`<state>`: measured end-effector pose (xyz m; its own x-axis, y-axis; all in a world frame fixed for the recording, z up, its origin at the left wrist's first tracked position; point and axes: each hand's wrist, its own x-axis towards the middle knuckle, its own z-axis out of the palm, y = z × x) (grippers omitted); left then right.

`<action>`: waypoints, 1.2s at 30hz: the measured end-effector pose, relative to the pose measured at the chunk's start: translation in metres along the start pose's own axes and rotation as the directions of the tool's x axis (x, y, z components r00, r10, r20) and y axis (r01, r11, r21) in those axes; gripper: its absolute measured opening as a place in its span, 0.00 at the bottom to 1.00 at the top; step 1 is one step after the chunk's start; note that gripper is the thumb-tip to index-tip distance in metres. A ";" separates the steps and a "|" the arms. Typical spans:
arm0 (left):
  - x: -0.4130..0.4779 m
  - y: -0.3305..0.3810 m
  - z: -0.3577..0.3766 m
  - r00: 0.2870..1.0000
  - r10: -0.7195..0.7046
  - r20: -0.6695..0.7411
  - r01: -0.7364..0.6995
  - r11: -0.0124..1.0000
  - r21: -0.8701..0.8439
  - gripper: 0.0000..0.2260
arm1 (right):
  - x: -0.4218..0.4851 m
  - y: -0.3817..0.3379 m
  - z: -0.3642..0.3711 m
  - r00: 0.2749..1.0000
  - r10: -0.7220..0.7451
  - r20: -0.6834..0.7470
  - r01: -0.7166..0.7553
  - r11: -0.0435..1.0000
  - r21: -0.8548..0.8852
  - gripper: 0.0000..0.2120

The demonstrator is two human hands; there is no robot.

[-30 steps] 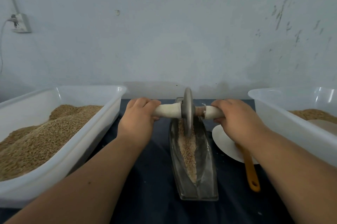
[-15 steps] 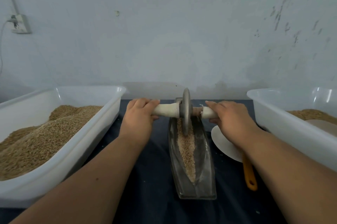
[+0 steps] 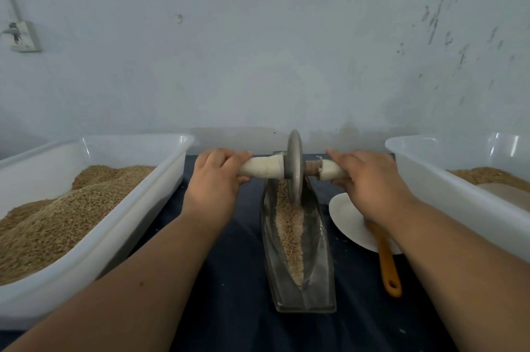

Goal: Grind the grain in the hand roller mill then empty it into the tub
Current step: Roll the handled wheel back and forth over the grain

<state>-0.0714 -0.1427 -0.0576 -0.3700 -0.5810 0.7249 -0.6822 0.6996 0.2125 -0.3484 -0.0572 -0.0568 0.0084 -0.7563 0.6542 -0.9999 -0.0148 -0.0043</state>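
Head view. Your left hand (image 3: 213, 176) was closed round the left handle (image 3: 262, 169) and your right hand (image 3: 370, 179) round the right handle (image 3: 329, 171), the fingers of each lying over the top of its pale wrapped grip. Between them the metal wheel (image 3: 294, 168) stood upright on its edge at the far end of the narrow metal trough (image 3: 321, 265), its rim down in the grain (image 3: 291, 225), which lay as a strip along the bottom of the trough. The trough sat lengthwise on the dark cloth (image 3: 229, 294), between the left tub (image 3: 137, 202) and the right tub (image 3: 430, 179). Both tubs held grain, and which one was meant to receive the ground batch could not be told. A white plate (image 3: 347, 219) and an orange-handled tool (image 3: 387, 268) lay just beside the trough, partly under your right forearm. The wheel looked heavy and rigid, so even pressure on both handles would likely keep it upright in the groove. A bare stretch of axle showed beside the right handle, which suggested holding only the wrapped parts. For emptying, the trough would probably be stiff, weighty and smooth-sided. It would best be taken by its long side walls with both hands and tipped endwise, since loose grain pours fast and scatters easily.
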 end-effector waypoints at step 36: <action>0.002 0.002 -0.045 0.905 -0.100 0.413 0.089 0.995 0.046 0.14 | 0.006 0.003 -0.054 0.698 -0.018 0.715 -0.276 0.915 0.293 0.13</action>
<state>-0.0455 -0.1234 -0.0263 -0.5272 -0.7677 0.3642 -0.7407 0.6253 0.2458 -0.3517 -0.0263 -0.0117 0.0331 -0.9959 -0.0841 -0.9139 0.0039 -0.4059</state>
